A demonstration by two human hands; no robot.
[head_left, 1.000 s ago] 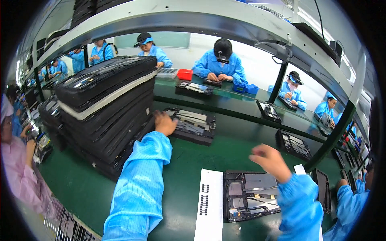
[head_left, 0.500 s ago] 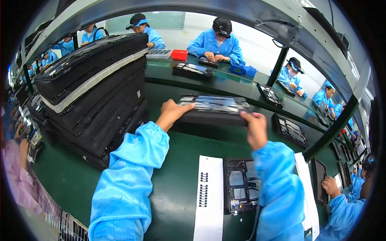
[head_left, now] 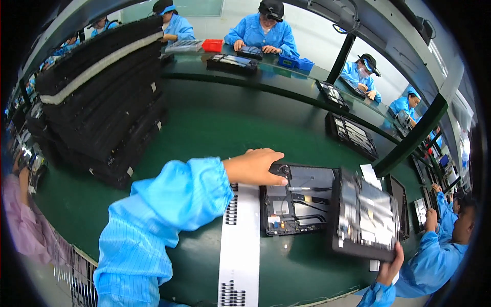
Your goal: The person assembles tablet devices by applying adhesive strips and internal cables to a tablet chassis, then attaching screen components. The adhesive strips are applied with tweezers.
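Note:
In my right hand [head_left: 391,266] is a thick black foam tray [head_left: 335,240] carrying a tablet-like device with silvery inner parts [head_left: 365,210]. I grip the tray by its lower right corner, and it hangs tilted above the table. It covers the right edge of an opened black device housing [head_left: 271,215], which lies flat with grey panels and dark cables showing. My left hand [head_left: 255,167] reaches across to the housing's upper left corner, thumb and fingers apart. Whether it touches the corner I cannot tell. Under that arm runs a white paper strip with black marks [head_left: 240,256].
A tall stack of black foam trays [head_left: 102,112] stands at the left on the green table [head_left: 220,123]. Another loaded tray [head_left: 353,134] lies beyond, near a dark metal post [head_left: 409,138]. Several co-workers in blue sit across and to the right; red [head_left: 212,45] and blue bins [head_left: 295,62] stand opposite.
My left hand has let go of the foam tray and come to the opened housing. My right hand has carried the tray right and nearer to me. The view has shifted.

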